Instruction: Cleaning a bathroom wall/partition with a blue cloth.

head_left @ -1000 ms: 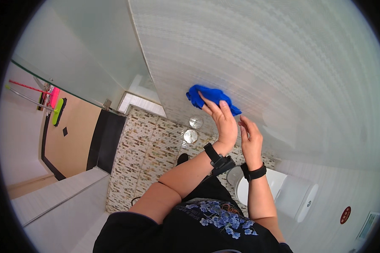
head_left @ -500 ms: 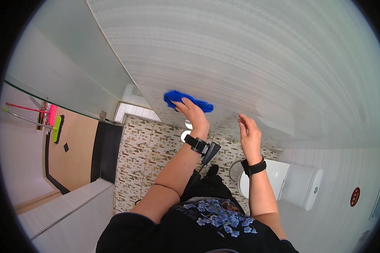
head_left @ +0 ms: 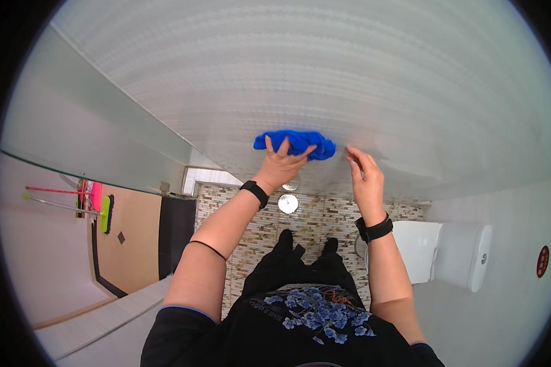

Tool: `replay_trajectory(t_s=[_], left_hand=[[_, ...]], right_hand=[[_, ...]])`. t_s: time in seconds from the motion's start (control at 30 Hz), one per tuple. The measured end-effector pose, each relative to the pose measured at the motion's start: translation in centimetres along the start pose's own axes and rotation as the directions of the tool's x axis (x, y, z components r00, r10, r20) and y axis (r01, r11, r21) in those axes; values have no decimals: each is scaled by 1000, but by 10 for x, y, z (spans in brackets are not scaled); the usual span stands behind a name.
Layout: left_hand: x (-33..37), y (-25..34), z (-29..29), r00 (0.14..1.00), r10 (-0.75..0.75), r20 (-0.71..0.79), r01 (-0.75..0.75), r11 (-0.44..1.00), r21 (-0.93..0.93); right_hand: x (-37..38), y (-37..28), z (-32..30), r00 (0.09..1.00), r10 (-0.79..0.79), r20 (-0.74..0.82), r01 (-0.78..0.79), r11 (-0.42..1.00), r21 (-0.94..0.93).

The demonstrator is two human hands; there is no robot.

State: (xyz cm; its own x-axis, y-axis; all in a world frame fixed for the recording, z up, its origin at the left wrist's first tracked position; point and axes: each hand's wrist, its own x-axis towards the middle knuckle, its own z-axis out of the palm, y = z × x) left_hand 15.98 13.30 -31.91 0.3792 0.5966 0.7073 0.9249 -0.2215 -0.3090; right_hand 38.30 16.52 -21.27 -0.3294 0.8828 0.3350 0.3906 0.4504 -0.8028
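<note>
A bunched blue cloth (head_left: 295, 144) lies against the pale, streaked wall (head_left: 324, 79) in front of me. My left hand (head_left: 283, 164) presses on it, with the fingers spread over its lower side and the thumb toward its right end. To the right of the cloth, my right hand (head_left: 366, 174) is raised close to the wall. Its fingers bend loosely, the thumb stands a little apart, and nothing shows between them. Both wrists wear black bands.
At lower right stands a white toilet (head_left: 410, 251) with its tank. The mosaic-tiled floor (head_left: 251, 244) has a round metal drain (head_left: 288, 203). To the left are a glass panel (head_left: 98, 116), a dark door sill (head_left: 177, 235) and a green broom (head_left: 107, 214) beside pink cleaning tools.
My left hand and the cloth have shifted right along the wall, and its fingers have spread wider. The right hand has moved slightly up. The view has turned, showing both feet.
</note>
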Motion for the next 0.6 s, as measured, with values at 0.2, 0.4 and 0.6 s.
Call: replay_trajectory(t_s=[0.2,0.4,0.6], left_hand=[[-44,-13,5,708,429,561,-396,899,-187],[-34,-14,-4,668,441,599,-437,884,-164],[24,-1,-21,912,330,243,-341,940,6]], right_hand=[[-12,14,3,997,79,-27,-79,996,-28],[-24,21,4,982,145,-121,-142,989,36],[-25,31,1,950,202,-239,-192,979,65]])
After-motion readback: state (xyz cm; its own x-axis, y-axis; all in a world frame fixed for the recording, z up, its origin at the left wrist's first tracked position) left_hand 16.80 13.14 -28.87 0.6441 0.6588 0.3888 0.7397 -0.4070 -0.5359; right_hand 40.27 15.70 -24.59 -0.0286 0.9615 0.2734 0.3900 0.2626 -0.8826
